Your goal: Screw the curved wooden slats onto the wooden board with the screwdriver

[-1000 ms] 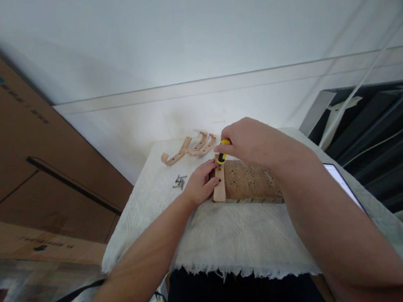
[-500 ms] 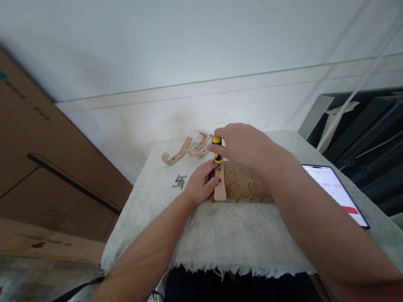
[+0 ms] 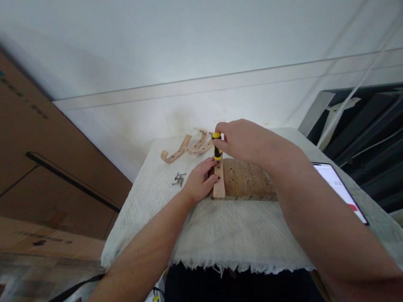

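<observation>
My right hand (image 3: 246, 141) is closed around the handle of a short yellow-and-black screwdriver (image 3: 217, 148), which stands upright over the far part of a pale wooden hook (image 3: 219, 189). This hook lies along the left end of a brown wooden board (image 3: 246, 177) dotted with dark holes. My left hand (image 3: 201, 180) grips the hook from the left, its thumb and fingers closed on it near a dark screw hole. The screwdriver's tip is too small to make out. My right forearm covers the board's right end.
More pale wooden hooks (image 3: 180, 152) lie at the back of the cloth-covered table (image 3: 233, 234). Several screws (image 3: 179, 178) are piled left of the board. A phone (image 3: 339, 191) rests at the right, partly behind my forearm. Cardboard (image 3: 42, 154) leans at the left.
My right hand has shifted slightly on the screwdriver, uncovering more of its handle and yellow cap. The view has moved a little; my left hand still grips the hook.
</observation>
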The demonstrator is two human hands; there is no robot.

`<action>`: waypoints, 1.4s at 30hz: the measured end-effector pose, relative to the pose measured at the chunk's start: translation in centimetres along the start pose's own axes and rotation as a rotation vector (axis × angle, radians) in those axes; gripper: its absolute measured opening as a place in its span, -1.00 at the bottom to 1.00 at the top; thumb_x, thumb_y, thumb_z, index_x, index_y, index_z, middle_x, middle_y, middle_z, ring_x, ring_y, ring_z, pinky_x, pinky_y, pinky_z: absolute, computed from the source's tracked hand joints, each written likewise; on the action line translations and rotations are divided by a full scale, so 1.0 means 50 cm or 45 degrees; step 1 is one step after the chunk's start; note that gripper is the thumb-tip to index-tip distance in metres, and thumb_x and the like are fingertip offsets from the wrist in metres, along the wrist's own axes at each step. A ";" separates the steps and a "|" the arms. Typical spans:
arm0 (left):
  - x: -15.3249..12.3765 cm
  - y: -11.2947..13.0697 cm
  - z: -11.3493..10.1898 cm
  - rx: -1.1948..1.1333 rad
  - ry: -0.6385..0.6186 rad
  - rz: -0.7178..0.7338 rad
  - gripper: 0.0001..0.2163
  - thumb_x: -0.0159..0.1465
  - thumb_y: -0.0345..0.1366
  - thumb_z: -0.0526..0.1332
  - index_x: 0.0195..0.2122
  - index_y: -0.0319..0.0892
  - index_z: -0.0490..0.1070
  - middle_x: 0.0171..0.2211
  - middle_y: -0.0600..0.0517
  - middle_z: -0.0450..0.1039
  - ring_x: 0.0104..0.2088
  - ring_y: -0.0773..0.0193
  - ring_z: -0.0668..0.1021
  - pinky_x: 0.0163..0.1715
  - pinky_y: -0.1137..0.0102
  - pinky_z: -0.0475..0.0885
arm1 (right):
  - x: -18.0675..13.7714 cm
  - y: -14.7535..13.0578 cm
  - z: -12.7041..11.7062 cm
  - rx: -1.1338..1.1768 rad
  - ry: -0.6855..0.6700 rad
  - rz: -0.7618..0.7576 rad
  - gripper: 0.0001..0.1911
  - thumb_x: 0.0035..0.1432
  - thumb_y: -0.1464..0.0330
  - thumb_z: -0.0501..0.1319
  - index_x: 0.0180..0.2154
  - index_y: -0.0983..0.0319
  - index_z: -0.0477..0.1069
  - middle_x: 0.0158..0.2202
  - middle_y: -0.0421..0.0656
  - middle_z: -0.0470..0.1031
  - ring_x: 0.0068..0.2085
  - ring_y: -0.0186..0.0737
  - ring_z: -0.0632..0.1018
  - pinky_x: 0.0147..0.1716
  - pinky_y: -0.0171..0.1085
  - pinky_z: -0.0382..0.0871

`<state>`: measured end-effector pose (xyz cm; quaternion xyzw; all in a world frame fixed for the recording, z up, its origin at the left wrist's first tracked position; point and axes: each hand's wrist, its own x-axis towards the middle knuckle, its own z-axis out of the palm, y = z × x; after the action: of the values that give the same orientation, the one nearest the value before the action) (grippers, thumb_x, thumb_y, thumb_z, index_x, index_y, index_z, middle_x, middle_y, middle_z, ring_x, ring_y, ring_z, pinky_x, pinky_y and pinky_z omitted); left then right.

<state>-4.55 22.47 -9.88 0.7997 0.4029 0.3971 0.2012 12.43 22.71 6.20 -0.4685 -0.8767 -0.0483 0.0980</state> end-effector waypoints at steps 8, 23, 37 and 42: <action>0.002 0.003 0.000 -0.042 -0.012 -0.024 -0.56 0.18 -0.24 0.14 0.09 -0.21 0.38 0.13 -0.16 0.37 0.16 0.00 0.38 0.18 0.08 0.22 | 0.009 0.003 0.010 0.019 0.078 0.007 -0.63 0.19 0.20 0.05 -0.27 0.30 0.51 -0.28 0.08 0.56 -0.26 -0.08 0.53 -0.33 -0.23 0.27; 0.002 0.010 -0.002 -0.030 -0.019 -0.032 -0.57 0.17 -0.25 0.12 0.07 -0.22 0.39 0.12 -0.15 0.38 0.14 0.01 0.40 0.17 0.09 0.24 | 0.004 0.026 -0.004 0.053 0.033 -0.090 -0.66 0.19 0.37 0.03 -0.13 0.26 0.53 -0.20 0.00 0.59 -0.21 -0.14 0.54 -0.25 -0.25 0.28; 0.001 0.006 -0.002 -0.010 -0.018 -0.008 -0.58 0.18 -0.25 0.12 0.05 -0.27 0.40 0.11 -0.19 0.39 0.15 0.01 0.39 0.19 0.11 0.23 | 0.001 0.011 0.000 0.152 -0.024 -0.265 -0.65 0.21 0.43 0.00 -0.08 0.29 0.49 -0.04 0.02 0.55 -0.06 -0.11 0.53 -0.08 -0.23 0.29; 0.001 0.006 -0.002 -0.031 -0.016 -0.004 -0.56 0.19 -0.25 0.12 0.08 -0.31 0.38 0.10 -0.22 0.39 0.15 -0.02 0.39 0.18 0.09 0.23 | 0.004 0.013 0.000 0.110 -0.005 -0.185 -0.68 0.24 0.38 0.01 -0.14 0.30 0.51 -0.15 0.04 0.59 -0.16 -0.11 0.57 -0.21 -0.24 0.32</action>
<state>-4.44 22.35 -9.61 0.7989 0.3981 0.3967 0.2141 12.88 23.23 6.24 -0.3989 -0.9099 -0.0164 0.1125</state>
